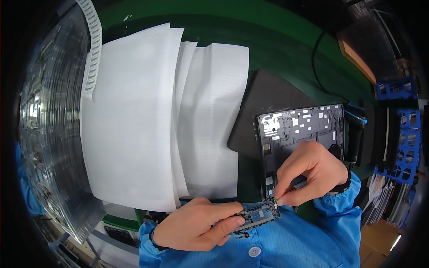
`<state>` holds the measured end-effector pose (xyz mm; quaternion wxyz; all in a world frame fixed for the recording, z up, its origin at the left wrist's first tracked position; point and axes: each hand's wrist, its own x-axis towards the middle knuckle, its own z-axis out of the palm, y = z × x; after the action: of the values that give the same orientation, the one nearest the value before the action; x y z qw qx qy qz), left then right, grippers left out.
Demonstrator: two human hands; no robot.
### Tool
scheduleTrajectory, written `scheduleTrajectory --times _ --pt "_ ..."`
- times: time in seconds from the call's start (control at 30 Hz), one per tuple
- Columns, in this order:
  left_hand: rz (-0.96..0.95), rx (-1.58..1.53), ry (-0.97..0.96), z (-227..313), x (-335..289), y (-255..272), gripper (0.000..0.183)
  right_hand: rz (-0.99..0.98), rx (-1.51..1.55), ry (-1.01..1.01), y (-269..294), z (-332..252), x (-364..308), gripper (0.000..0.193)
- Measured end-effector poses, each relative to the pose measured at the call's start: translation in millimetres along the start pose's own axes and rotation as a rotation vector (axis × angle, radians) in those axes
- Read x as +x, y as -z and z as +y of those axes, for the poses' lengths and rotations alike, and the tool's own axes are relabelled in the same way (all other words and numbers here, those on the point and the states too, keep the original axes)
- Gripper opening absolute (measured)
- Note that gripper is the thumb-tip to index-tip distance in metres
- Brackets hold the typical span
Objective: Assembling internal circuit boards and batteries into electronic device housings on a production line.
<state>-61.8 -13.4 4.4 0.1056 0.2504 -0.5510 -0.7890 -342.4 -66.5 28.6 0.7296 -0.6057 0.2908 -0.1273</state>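
Observation:
Close to my body, my left hand [201,224] pinches one end of a small circuit board [260,216] between thumb and fingers. My right hand [310,173] has thumb and forefinger closed at the board's other end, on a tiny pale part I cannot make out. A small piece with red on it hangs under the board near my left fingers. Just beyond my right hand lies a black tablet housing [308,127], its inside dotted with white pads. The housing rests partly over a dark grey foam mat [272,102].
Large white sheets [129,120] overlap across the green table [277,31]. Stacked clear plastic trays [56,120] rise at the left, a strip of labels [93,49] beside them. A black handheld tool with a blue stripe [355,118] and its cable lie right. Blue racks [404,147] stand far right.

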Motion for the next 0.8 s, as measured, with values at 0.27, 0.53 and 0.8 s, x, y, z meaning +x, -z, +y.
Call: scheduleTrajectory --times 0.27,0.53,0.8 --pt "-0.038 0.009 0.11 9.6 7.5 2.9 0.021 0.045 0.015 -0.025 -5.2 9.4 -10.4 0.008" --pt "0.743 -0.09 -0.294 26.5 44.1 -10.2 0.063 0.71 -0.466 0.264 -37.8 41.1 -47.5 0.011" --pt "0.81 0.624 -0.34 17.7 77.7 -15.4 0.075 1.094 -0.73 0.229 -63.1 53.2 -83.8 0.012"
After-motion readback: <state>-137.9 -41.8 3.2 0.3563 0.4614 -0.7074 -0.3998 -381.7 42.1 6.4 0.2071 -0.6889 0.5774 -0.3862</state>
